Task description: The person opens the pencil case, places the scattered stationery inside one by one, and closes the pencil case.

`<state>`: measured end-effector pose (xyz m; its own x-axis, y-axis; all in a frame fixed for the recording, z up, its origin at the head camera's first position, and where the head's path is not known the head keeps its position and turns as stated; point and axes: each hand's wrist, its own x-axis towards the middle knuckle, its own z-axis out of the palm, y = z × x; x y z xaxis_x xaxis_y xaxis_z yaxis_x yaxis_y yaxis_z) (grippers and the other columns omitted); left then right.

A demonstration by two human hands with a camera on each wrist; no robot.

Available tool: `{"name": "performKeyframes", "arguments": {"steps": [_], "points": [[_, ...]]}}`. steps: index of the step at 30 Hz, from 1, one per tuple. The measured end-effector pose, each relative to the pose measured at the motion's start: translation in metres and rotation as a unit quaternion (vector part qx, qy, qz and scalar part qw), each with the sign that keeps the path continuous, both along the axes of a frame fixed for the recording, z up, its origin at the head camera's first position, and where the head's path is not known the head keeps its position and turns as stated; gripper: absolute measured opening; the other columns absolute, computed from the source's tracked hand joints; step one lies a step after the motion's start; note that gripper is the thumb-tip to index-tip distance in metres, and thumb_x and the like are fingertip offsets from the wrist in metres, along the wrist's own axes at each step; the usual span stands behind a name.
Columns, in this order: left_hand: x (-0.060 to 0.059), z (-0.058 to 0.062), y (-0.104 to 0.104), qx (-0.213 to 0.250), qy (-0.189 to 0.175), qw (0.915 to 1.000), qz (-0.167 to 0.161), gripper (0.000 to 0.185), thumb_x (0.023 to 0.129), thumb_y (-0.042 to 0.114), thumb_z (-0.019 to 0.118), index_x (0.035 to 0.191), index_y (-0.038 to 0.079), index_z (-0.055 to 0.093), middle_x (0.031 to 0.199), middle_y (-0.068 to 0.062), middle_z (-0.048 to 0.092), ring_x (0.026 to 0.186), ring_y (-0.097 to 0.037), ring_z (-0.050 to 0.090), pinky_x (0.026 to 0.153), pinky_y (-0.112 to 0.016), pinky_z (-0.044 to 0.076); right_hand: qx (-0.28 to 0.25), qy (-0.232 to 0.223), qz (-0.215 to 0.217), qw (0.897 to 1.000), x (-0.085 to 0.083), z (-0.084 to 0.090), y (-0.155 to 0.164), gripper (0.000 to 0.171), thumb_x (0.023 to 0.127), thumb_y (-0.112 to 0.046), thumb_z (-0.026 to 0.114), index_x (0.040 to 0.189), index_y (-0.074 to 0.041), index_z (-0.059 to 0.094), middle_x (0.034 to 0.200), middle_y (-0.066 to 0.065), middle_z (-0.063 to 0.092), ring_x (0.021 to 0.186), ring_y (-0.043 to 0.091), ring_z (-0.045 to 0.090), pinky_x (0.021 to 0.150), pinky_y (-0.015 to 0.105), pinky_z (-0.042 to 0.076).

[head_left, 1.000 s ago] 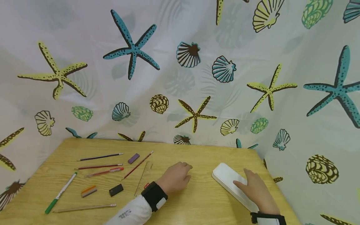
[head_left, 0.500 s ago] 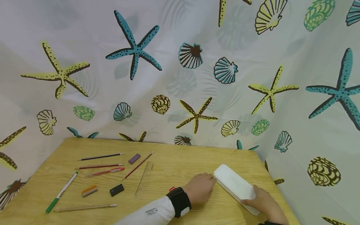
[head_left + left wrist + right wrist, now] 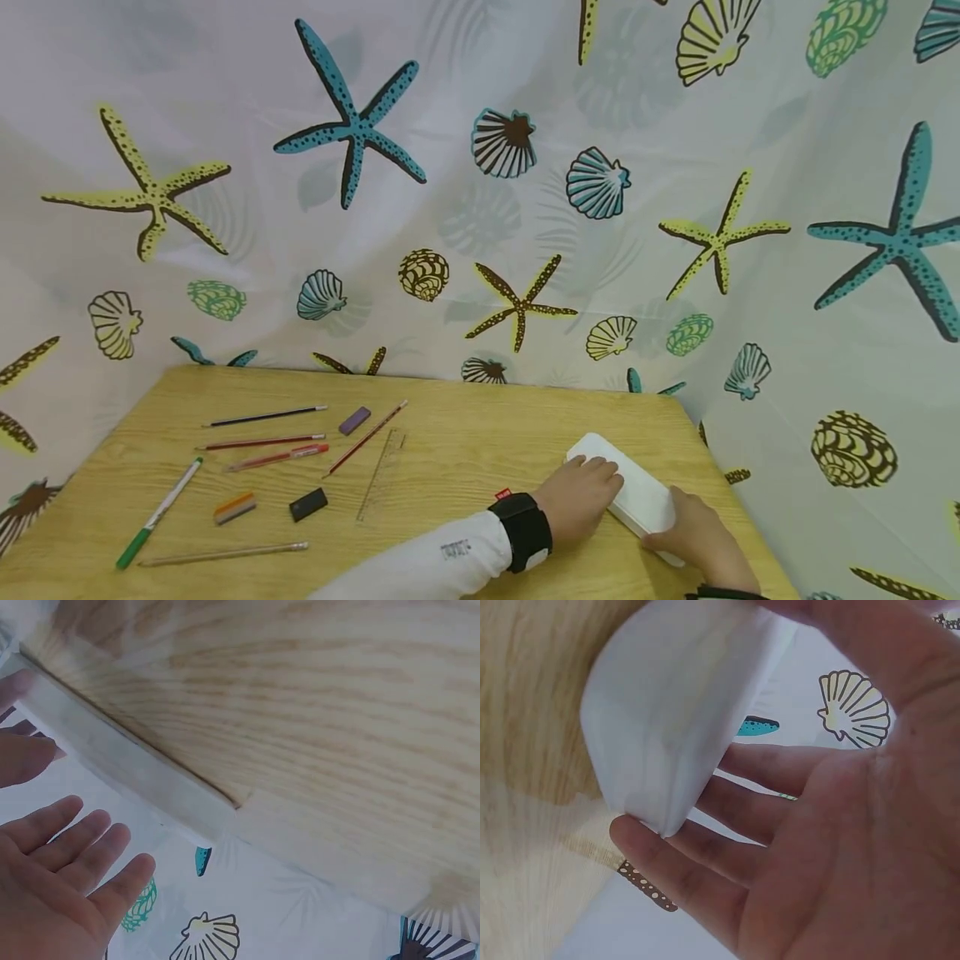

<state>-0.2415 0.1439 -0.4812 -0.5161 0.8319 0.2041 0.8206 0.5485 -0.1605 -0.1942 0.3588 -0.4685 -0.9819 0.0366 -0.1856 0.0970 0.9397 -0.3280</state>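
A long white case with rounded ends lies slanted on the right part of the table. My left hand reaches over its far left part, fingers above the lid. In the left wrist view, the fingers are nearly straight and spread beside the case; any contact is unclear. My right hand grips the near end, thumb on one side and fingers on the other. The right wrist view shows its fingers curving along the end of the case.
On the left of the wooden table lie several pencils, a red pen, a green-capped marker, a clear ruler, a purple eraser, a black eraser and an orange-grey eraser. A patterned curtain hangs behind.
My left hand has moved right, from the bare table near the ruler to over the white case. My right hand has slid lower and closed around the near end.
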Motion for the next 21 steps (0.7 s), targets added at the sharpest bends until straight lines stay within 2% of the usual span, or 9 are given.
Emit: {"name": "performKeyframes", "arguments": {"steps": [3,6,11,15,18,21], "points": [[0.0,-0.005,0.004,-0.014,-0.009,0.9999,0.0,0.043,0.106,0.026,0.056,0.148,0.019,0.052,0.153,0.003,0.05,0.142,-0.014,0.045,0.112,-0.035,0.042,0.018,0.002,0.001,1.0,0.0,-0.004,0.001,0.104,0.074,-0.037,0.093,0.138,0.025,0.041,0.127,0.044,0.052,0.111,0.055,0.058,0.092,0.063,0.049],[0.001,-0.012,0.009,-0.028,-0.005,0.9996,-0.001,0.044,0.108,0.027,0.052,0.151,0.021,0.05,0.155,0.005,0.047,0.144,-0.013,0.042,0.112,-0.034,0.041,0.037,0.001,0.001,0.999,0.001,-0.006,0.001,0.101,0.074,-0.034,0.093,0.138,0.024,0.04,0.125,0.043,0.053,0.11,0.058,0.055,0.09,0.065,0.049],[0.007,-0.016,0.023,-0.06,0.061,0.9963,0.008,0.048,0.109,0.033,0.05,0.154,0.018,0.047,0.155,0.002,0.045,0.135,-0.012,0.047,0.105,-0.027,0.045,0.047,-0.003,-0.005,0.999,0.003,-0.006,0.0,0.098,0.073,-0.03,0.093,0.136,0.025,0.04,0.123,0.042,0.053,0.11,0.058,0.054,0.088,0.065,0.049],[0.008,-0.016,0.03,-0.074,0.102,0.9917,0.024,0.046,0.107,0.035,0.054,0.151,0.019,0.051,0.15,0.002,0.05,0.127,-0.012,0.049,0.099,-0.026,0.047,0.043,-0.005,-0.011,0.999,0.004,-0.003,-0.002,0.098,0.073,-0.031,0.093,0.135,0.024,0.041,0.121,0.039,0.055,0.108,0.055,0.054,0.089,0.065,0.049],[0.001,-0.016,0.031,-0.062,0.092,0.9936,0.02,0.037,0.106,0.031,0.058,0.142,0.021,0.059,0.137,0.006,0.056,0.117,-0.01,0.052,0.093,-0.023,0.048,0.041,-0.003,-0.011,0.999,0.004,-0.002,-0.002,0.098,0.074,-0.032,0.092,0.136,0.023,0.041,0.122,0.039,0.055,0.11,0.055,0.054,0.09,0.066,0.048],[-0.011,-0.014,0.03,-0.033,0.049,0.9982,0.012,0.03,0.102,0.028,0.066,0.132,0.024,0.065,0.127,0.01,0.061,0.111,-0.007,0.054,0.09,-0.02,0.047,0.039,0.003,-0.009,0.999,0.004,-0.002,-0.002,0.097,0.073,-0.032,0.093,0.136,0.022,0.041,0.121,0.037,0.056,0.109,0.054,0.055,0.09,0.065,0.049]]}}
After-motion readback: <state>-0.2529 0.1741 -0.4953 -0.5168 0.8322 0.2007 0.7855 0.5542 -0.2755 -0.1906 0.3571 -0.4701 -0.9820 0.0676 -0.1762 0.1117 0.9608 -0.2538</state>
